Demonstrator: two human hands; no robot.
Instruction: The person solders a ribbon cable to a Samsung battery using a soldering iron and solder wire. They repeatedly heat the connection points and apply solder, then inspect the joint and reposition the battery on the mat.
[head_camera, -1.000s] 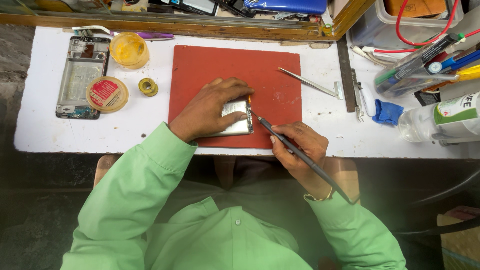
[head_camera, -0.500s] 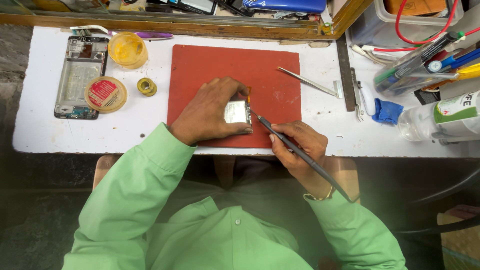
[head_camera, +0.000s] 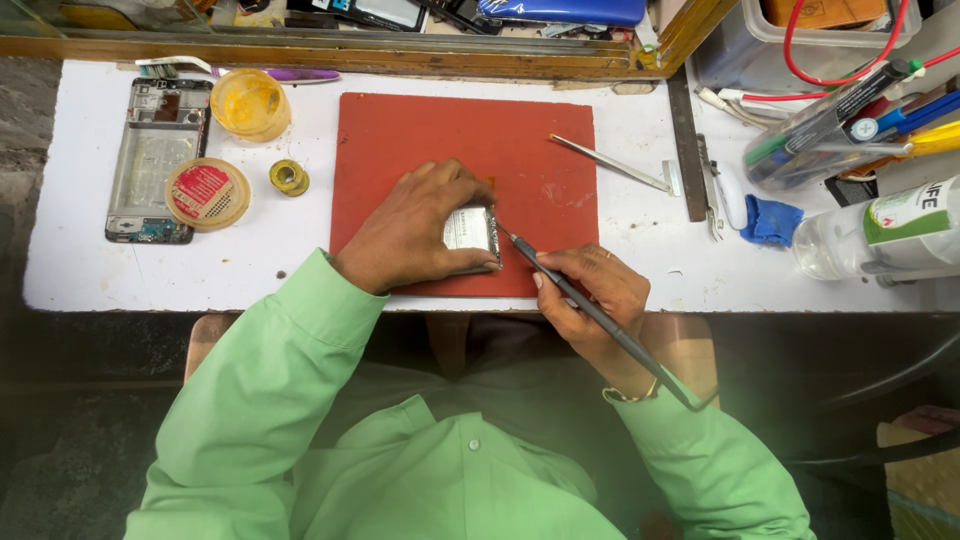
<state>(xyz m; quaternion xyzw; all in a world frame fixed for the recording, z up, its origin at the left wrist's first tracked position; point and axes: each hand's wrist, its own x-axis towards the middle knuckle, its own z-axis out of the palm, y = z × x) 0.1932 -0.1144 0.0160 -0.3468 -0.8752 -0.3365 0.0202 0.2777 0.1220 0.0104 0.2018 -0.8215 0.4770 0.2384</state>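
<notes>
At the far left of the white table (head_camera: 620, 280) lies an opened phone frame (head_camera: 155, 158) with its insides showing. A round red-topped tin (head_camera: 207, 193) sits partly on its right edge. Above that stands a yellow cup (head_camera: 250, 102), and a small roll of yellow tape (head_camera: 289, 177) lies just beside the tin.

In the middle is a red mat (head_camera: 420, 130). The left hand (head_camera: 415, 232) rests on the mat with its fingers curled around a small silver part (head_camera: 468, 228), pinching it from the top and the bottom. The part sits near the front edge of the mat.

The right hand (head_camera: 592, 295) grips a thin dark tool (head_camera: 590, 310) like a pencil. The tool's tip touches the right edge of the silver part.

Farther right, metal tweezers (head_camera: 612, 163) lie across the corner of the mat. A blue cloth (head_camera: 772, 220) lies near a clear bottle (head_camera: 880, 235) on its side. Above them is a clear holder with pens (head_camera: 840, 120).
</notes>
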